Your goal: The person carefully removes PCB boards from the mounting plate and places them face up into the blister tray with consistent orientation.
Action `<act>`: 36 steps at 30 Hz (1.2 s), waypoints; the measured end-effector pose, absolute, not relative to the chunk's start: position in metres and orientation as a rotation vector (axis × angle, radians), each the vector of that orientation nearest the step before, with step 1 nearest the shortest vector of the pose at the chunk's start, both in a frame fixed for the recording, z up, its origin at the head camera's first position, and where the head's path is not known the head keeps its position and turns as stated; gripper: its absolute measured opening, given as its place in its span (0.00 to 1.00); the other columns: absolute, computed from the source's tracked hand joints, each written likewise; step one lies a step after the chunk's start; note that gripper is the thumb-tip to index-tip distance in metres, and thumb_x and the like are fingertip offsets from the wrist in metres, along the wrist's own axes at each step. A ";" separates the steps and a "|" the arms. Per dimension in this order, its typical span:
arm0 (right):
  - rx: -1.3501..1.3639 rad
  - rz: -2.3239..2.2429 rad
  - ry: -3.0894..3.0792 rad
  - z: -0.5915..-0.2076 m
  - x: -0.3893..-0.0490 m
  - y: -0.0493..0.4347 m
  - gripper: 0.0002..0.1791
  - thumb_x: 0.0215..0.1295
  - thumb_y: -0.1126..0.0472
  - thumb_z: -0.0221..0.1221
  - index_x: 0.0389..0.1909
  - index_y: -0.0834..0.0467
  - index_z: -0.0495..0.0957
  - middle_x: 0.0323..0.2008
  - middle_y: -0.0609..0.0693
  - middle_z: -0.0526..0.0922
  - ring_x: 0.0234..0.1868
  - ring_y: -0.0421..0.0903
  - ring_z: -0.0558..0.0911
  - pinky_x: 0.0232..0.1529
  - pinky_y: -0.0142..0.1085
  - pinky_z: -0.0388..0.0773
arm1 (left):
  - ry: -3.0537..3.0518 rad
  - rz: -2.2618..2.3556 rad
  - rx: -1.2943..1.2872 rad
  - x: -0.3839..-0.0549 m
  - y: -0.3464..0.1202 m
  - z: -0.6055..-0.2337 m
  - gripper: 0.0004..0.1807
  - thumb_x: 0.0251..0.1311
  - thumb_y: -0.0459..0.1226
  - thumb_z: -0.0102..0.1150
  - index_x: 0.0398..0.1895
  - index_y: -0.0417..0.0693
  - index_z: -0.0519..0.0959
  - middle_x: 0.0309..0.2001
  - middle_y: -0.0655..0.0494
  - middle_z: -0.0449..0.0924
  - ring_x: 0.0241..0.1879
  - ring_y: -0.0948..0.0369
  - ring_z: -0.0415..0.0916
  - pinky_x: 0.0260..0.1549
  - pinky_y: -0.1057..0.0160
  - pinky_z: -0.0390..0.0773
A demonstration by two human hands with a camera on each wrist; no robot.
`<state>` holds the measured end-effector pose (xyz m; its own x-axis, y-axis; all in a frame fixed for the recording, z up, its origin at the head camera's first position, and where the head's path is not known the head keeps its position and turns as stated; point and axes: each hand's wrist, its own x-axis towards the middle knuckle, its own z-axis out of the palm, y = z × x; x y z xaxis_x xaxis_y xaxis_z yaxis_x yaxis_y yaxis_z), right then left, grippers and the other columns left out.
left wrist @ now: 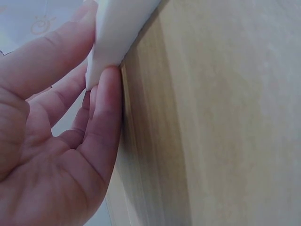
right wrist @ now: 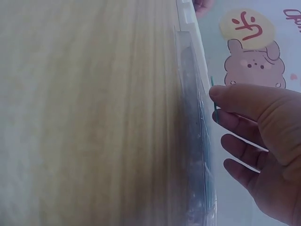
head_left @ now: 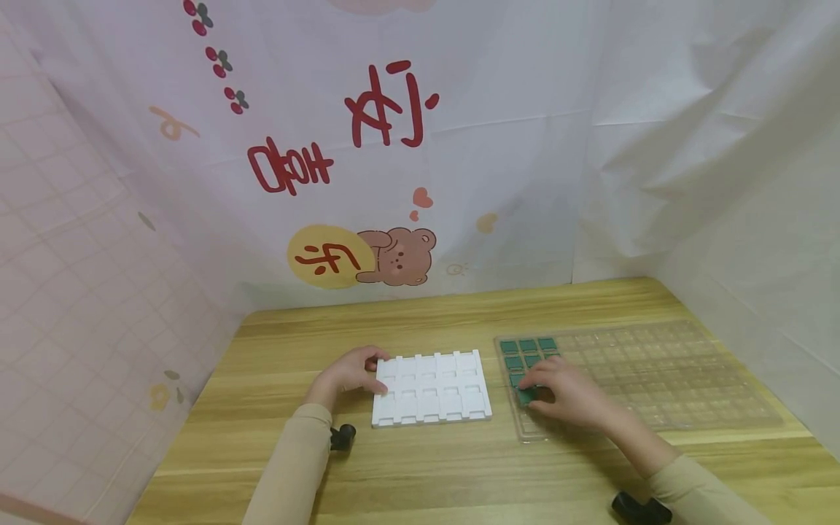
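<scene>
A white tray [head_left: 432, 388] with two rows of rectangular recesses lies on the table. My left hand [head_left: 349, 373] holds its left edge; in the left wrist view the thumb is on the upper face of the white tray [left wrist: 117, 33] and a finger is at its lower edge. At the right, my right hand [head_left: 569, 392] is over the near left part of a clear plastic tray [head_left: 643, 372]. Its thumb and a finger pinch a thin green square chip [right wrist: 214, 101], seen edge-on. Several other green square chips [head_left: 509, 346] sit in the clear tray's left columns, some hidden by the hand.
The wooden table [head_left: 426, 474] ends at a printed cloth [head_left: 512, 146] behind and cloth walls at both sides. A black wrist mount [head_left: 343, 437] sits by the left forearm and another black mount [head_left: 639, 508] by the right.
</scene>
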<state>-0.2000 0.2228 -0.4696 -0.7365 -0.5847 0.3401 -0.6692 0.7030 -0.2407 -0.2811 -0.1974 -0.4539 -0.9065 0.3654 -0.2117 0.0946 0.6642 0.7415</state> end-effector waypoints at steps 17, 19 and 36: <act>1.007 0.471 -2.675 -0.475 -0.203 0.220 0.15 0.49 0.60 0.75 0.40 0.50 0.85 0.41 0.41 0.83 0.44 0.47 0.79 0.45 0.45 0.76 | 2.558 1.096 0.377 -0.282 -0.197 -0.456 0.32 0.41 0.30 0.80 0.54 0.43 0.79 0.48 0.53 0.76 0.49 0.55 0.70 0.53 0.53 0.70; 1.006 0.481 -2.682 -0.475 -0.202 0.220 0.15 0.50 0.60 0.75 0.40 0.50 0.85 0.41 0.42 0.83 0.45 0.47 0.78 0.46 0.46 0.76 | 2.558 1.100 0.387 -0.282 -0.197 -0.457 0.32 0.41 0.30 0.80 0.54 0.43 0.79 0.48 0.53 0.76 0.48 0.55 0.70 0.53 0.53 0.70; 0.943 0.535 -2.725 -0.467 -0.196 0.221 0.14 0.55 0.57 0.72 0.43 0.51 0.85 0.43 0.42 0.82 0.47 0.48 0.79 0.47 0.47 0.77 | 2.607 1.065 0.556 -0.274 -0.199 -0.458 0.34 0.46 0.31 0.78 0.59 0.37 0.76 0.56 0.46 0.76 0.52 0.51 0.72 0.56 0.48 0.70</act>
